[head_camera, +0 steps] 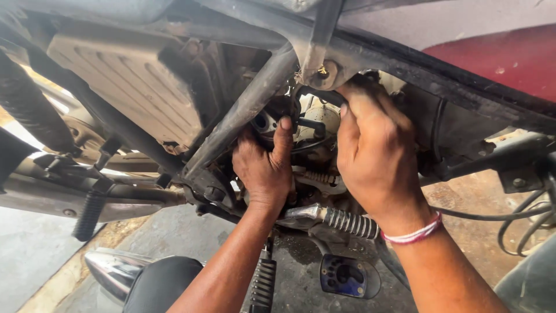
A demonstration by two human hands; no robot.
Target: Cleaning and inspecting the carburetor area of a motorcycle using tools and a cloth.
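The grey concrete floor (174, 232) lies beneath a motorcycle, whose dark red fuel tank (509, 58) shows at 2 o'clock. The left hand (265, 165) reaches up into the grimy engine area; its fingers curl around a black rubber hose (307, 124), thumb raised. The right hand (373, 153), at 3 o'clock of the left, presses its fingertips onto the pale cream carburettor body (321, 116); its grip is hidden. A ribbed chrome cable sleeve (347, 223) lies just below both wrists.
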